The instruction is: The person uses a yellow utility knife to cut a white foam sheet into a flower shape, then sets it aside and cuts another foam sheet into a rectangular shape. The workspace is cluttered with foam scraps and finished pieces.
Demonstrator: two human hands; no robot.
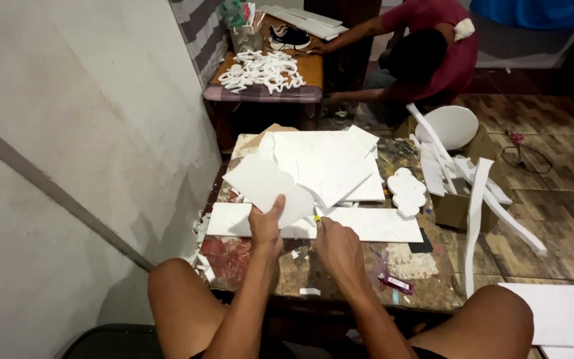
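Note:
My left hand [265, 226] grips the lower edge of a white foam cut-out piece [267, 186], which is tilted up over the worktable [340, 272]. My right hand [337, 247] is closed around a small yellow-tipped cutter [317, 218], whose tip sits at the piece's lower right edge. Under both lies a long flat white foam board [380, 225]. A pile of white foam sheets [330, 163] rests just behind the held piece. A scalloped white foam shape [406, 193] lies to the right.
A cardboard box [456, 206] with long white foam strips [476, 219] stands right of the table. Farther back, another person in a red shirt [433, 50] leans toward a second table [267, 86] holding white foam letters. A wall runs along the left. A purple item [396, 284] lies near the table's front.

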